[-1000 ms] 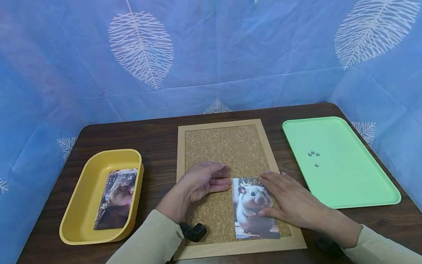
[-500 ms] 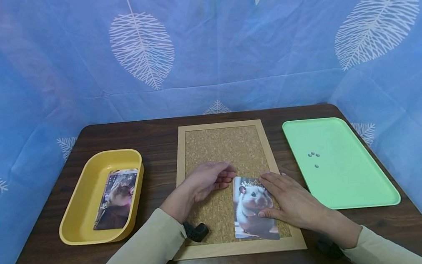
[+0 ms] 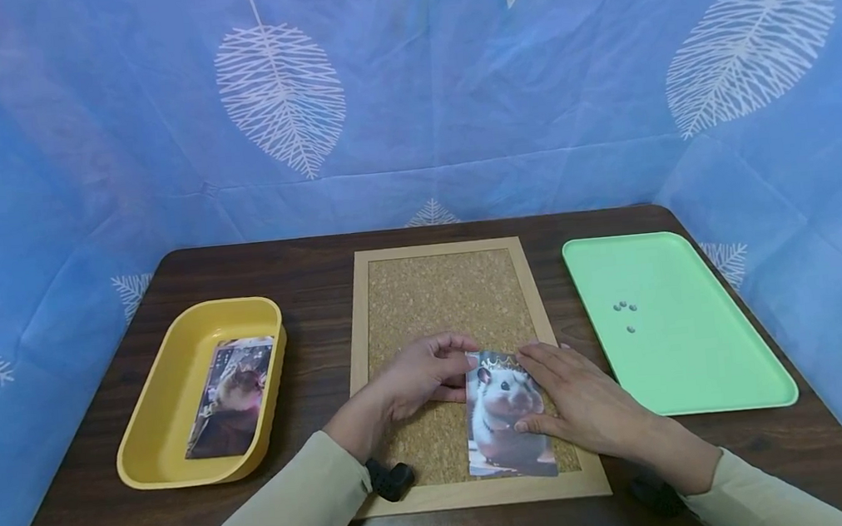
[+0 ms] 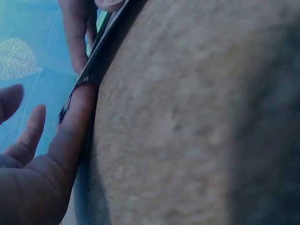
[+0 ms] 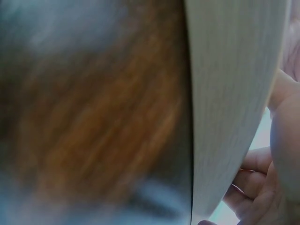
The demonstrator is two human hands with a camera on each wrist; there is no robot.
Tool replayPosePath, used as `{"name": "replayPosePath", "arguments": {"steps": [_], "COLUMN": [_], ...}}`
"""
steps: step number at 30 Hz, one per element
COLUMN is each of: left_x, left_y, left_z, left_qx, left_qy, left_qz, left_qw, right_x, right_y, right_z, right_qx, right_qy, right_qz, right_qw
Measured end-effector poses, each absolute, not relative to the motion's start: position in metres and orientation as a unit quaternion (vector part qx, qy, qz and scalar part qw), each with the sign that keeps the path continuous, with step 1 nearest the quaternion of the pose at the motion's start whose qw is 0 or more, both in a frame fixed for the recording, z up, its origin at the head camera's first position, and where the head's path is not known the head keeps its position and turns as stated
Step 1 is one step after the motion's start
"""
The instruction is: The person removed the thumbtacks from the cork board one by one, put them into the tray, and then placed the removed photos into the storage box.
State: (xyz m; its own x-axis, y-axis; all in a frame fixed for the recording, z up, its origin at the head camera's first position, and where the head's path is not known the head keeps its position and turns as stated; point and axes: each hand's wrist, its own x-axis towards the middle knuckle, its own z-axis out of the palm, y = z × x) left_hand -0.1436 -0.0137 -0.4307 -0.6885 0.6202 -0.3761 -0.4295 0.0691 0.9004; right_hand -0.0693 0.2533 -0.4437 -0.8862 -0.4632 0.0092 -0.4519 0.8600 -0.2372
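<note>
A photo of a white hamster wearing a crown (image 3: 506, 423) lies on the lower right of a wood-framed cork board (image 3: 446, 294). Across its right edge rests my right hand (image 3: 579, 399), thumb on the picture and fingers extended together toward the upper corner. My left hand (image 3: 419, 376) is at the photo's upper left corner, its fingertips touching the edge. In the left wrist view, one straight finger (image 4: 75, 117) lies along the cork, its tip tucked beneath the photo's edge. The other left fingers stand apart from it. The right wrist view mostly shows the board's frame (image 5: 229, 93).
On the left, a yellow tray (image 3: 152, 412) contains another hamster photo (image 3: 230, 401). A light green tray (image 3: 697, 331) stands on the right with several small grey pieces (image 3: 625, 307). Both trays and the board sit on a dark wooden table (image 3: 312, 306) before a blue leaf-patterned cloth (image 3: 437, 103).
My left hand has shifted right to the photo's upper left corner, its fingers turning over toward the edge. My right hand and the photo have stayed nearly still.
</note>
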Motion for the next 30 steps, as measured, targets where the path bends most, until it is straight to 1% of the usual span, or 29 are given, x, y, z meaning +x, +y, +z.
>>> {"name": "replayPosePath", "arguments": {"steps": [12, 16, 19, 26, 30], "left_x": [-0.132, -0.129, -0.128, -0.131, -0.135], "left_y": [-0.016, -0.013, -0.009, -0.012, -0.018], "left_z": [-0.430, -0.432, -0.435, -0.437, -0.436], "left_qx": [0.105, 0.121, 0.129, 0.141, 0.142], "left_qy": [0.628, 0.653, 0.684, 0.747, 0.761], "left_qz": [0.652, 0.629, 0.609, 0.574, 0.566], "left_qw": [0.412, 0.404, 0.381, 0.304, 0.283], "right_x": [-0.070, -0.069, -0.069, -0.068, -0.068], "right_y": [0.252, 0.252, 0.253, 0.253, 0.253], "right_z": [-0.442, -0.443, -0.443, -0.444, -0.444], "right_qx": [-0.232, -0.232, -0.237, -0.251, -0.248], "right_qy": [0.966, 0.967, 0.966, 0.963, 0.964], "right_qz": [-0.108, -0.102, -0.101, -0.102, -0.098], "right_qw": [0.025, 0.023, 0.016, 0.001, 0.008]}}
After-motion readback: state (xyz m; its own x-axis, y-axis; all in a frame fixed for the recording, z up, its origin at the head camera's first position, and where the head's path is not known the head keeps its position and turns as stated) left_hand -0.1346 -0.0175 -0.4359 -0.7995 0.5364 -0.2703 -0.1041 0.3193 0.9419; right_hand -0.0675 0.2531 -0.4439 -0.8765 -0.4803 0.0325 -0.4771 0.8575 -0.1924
